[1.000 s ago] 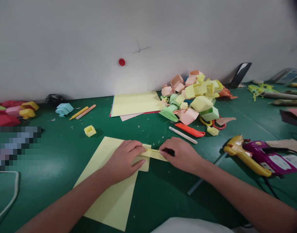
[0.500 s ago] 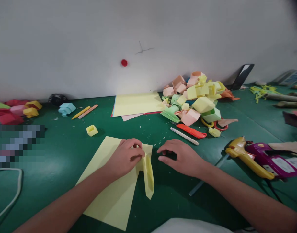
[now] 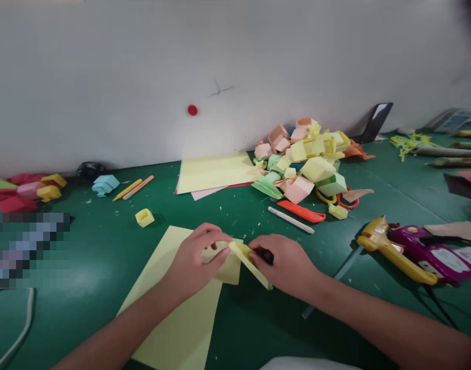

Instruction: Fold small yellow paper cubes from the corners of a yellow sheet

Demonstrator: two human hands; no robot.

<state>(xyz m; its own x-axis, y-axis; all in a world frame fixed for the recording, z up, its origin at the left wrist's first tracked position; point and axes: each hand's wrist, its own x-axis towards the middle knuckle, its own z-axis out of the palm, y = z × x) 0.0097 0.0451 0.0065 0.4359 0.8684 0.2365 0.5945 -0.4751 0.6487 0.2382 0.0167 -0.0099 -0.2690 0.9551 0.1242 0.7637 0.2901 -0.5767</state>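
Observation:
A folded yellow paper strip point(image 3: 258, 272) slants between my two hands above the green table. My left hand point(image 3: 199, 257) pinches its upper left end with thumb and forefinger. My right hand point(image 3: 285, 262) is closed on the strip a little further along, its fingertips partly hidden behind the paper. Under the left hand lies a large yellow sheet point(image 3: 177, 313), with a smaller yellow piece of paper point(image 3: 231, 270) over its upper right corner. A small open yellow paper box point(image 3: 145, 218) stands beyond the sheet, to the left.
Folded paper boxes point(image 3: 316, 167) are heaped at the back right, near a red cutter point(image 3: 302, 211) and white stick point(image 3: 291, 220). A yellow glue gun point(image 3: 400, 257) lies right. Stacked paper sheets point(image 3: 215, 172) rest by the wall, with two crayon-like sticks point(image 3: 133, 188) further left.
My right hand has moved left and taken hold of the folded strip. The strip has swung from hanging toward me to slanting down to the right. The view has tilted up slightly.

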